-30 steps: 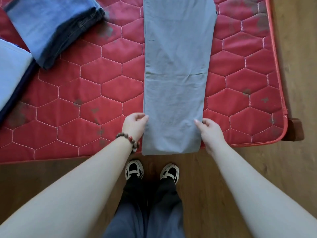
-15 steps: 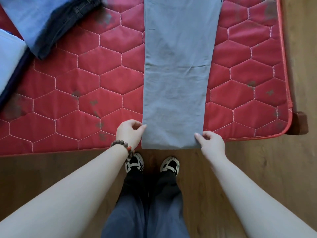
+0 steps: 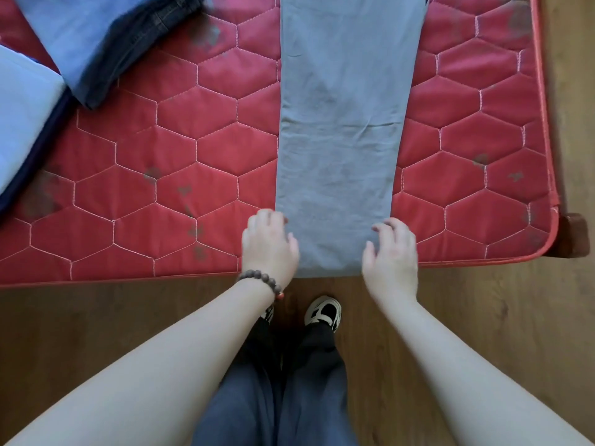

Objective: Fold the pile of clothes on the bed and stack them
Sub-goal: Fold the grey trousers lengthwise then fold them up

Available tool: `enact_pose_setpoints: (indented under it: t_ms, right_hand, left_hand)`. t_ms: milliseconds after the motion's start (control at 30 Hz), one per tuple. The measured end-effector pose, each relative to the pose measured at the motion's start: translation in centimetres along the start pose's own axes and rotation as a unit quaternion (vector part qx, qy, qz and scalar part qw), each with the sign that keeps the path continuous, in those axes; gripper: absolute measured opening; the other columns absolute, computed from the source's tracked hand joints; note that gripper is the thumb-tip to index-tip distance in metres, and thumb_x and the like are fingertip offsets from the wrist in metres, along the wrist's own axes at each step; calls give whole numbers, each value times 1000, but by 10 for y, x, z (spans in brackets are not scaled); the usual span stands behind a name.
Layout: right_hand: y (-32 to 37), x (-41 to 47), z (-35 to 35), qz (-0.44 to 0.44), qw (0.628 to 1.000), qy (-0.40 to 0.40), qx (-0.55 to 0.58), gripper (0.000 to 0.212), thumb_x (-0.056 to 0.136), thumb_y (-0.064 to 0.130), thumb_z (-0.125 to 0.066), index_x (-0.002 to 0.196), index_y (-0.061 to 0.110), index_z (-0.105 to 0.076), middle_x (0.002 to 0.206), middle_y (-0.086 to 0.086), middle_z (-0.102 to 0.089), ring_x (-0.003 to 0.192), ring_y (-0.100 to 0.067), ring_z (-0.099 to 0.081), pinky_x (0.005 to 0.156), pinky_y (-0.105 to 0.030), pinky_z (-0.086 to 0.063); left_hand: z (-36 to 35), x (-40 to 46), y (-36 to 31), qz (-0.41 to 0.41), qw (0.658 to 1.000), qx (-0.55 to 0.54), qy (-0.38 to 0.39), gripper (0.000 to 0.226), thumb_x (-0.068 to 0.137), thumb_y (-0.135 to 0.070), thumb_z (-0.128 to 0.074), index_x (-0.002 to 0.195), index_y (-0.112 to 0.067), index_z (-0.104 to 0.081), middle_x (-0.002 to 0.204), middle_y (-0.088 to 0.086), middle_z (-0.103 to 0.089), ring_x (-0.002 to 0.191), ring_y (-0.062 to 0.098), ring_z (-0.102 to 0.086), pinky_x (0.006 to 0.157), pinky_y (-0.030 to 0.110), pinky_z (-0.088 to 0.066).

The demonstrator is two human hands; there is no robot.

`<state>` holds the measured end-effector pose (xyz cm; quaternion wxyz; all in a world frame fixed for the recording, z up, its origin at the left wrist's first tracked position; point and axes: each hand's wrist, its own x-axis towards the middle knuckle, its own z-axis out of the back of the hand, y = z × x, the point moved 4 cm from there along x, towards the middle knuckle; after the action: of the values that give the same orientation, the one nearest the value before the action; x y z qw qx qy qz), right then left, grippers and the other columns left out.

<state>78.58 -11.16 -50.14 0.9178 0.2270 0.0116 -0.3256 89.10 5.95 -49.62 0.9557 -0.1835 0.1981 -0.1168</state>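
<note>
A long grey garment (image 3: 341, 130), folded into a narrow strip, lies flat on the red quilted mattress (image 3: 180, 162). Its near end sits at the mattress's front edge. My left hand (image 3: 269, 246), with a bead bracelet on the wrist, rests at the strip's left edge, thumb on the cloth and fingers loosely curled. My right hand (image 3: 391, 252) rests at the right edge in the same way. Thumb and fingers of each hand are apart, not pinching. Folded blue jeans (image 3: 96, 40) lie at the far left, with a light blue folded piece (image 3: 22, 117) beside them.
The mattress's right edge and a wooden bed corner (image 3: 576, 233) are at the right. Wooden floor (image 3: 96, 317) runs along the front, where my legs and shoes (image 3: 323, 312) stand close to the bed.
The garment's near end, which hung over the front edge, now lies on the mattress. Both hands have let go of their pinch on the edges and rest loosely there.
</note>
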Motion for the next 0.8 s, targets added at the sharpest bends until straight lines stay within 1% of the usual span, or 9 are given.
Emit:
enact_pose_setpoints:
  t_ms: [67, 133, 200, 267, 333, 500, 633, 700, 800]
  right_hand:
    - [18, 22, -19, 100, 994, 44, 15, 36, 87, 9, -49, 119, 0, -61, 134, -19, -54, 128, -36, -47, 108, -48, -38]
    - [37, 45, -39, 190, 974, 123, 12, 48, 90, 18, -37, 132, 0, -54, 144, -17, -46, 137, -33, -39, 114, -48, -29]
    - [47, 72, -50, 246, 951, 188, -18, 56, 94, 24, -33, 145, 1, -37, 154, -13, -32, 145, -27, -24, 120, -45, -15]
    - [47, 100, -53, 287, 933, 204, -78, 61, 96, 31, -32, 149, 3, -26, 158, -10, -23, 148, -22, -11, 121, -42, -3]
    - [46, 126, -50, 321, 921, 178, -130, 70, 91, 42, -20, 150, 5, -26, 158, -8, -24, 149, -21, -9, 121, -43, 1]
    - [50, 174, -57, 304, 937, 103, -137, 63, 94, 38, -19, 150, 10, -30, 159, -2, -22, 148, -22, -14, 120, -49, -5]
    - [53, 179, -69, 282, 940, 79, -173, 62, 97, 42, -17, 152, 14, -24, 160, -1, -19, 149, -18, -12, 120, -50, -3]
    - [43, 183, -65, 235, 951, 56, -193, 63, 97, 48, -17, 153, 19, -19, 161, 2, -15, 149, -15, -10, 119, -51, 0]
    - [8, 200, -47, 85, 972, 20, -217, 66, 96, 50, -12, 154, 19, -11, 162, 4, -6, 149, -15, -3, 117, -55, 6]
  left_hand:
    - [-11, 23, -24, -102, 995, -8, -12, 36, 88, -14, -50, 121, -1, -59, 134, 19, -52, 127, 35, -46, 104, 46, -41]
    - [-20, 46, -44, -164, 986, 4, 15, 46, 96, -19, -40, 137, 0, -47, 151, 19, -36, 144, 32, -27, 118, 42, -23]
    - [-28, 74, -52, -183, 982, 39, 33, 50, 103, -22, -31, 149, -4, -28, 161, 12, -13, 149, 25, -3, 121, 35, -2]
    - [-28, 104, -57, -183, 981, 67, 14, 52, 104, -26, -28, 152, -6, -19, 162, 10, -5, 149, 23, 4, 120, 34, 4]
    - [-27, 135, -66, -193, 977, 95, 0, 55, 104, -29, -27, 153, -8, -15, 162, 8, -2, 149, 22, 6, 120, 35, 5]
    - [-35, 189, -60, -179, 975, 130, -4, 56, 104, -41, -18, 155, -20, -9, 163, 2, 0, 149, 22, 7, 120, 39, 4]
    - [-40, 184, -42, -141, 971, 183, -56, 61, 97, -47, -8, 155, -26, -7, 163, 5, -2, 149, 25, 3, 120, 47, 1]
    - [-38, 182, -41, -115, 977, 169, -64, 67, 93, -49, -10, 155, -25, -9, 162, 10, -3, 150, 26, 1, 120, 48, -1]
    - [-37, 180, -39, -99, 979, 169, -59, 72, 91, -53, -14, 155, -20, -7, 162, 14, -1, 149, 26, 3, 120, 47, -1]
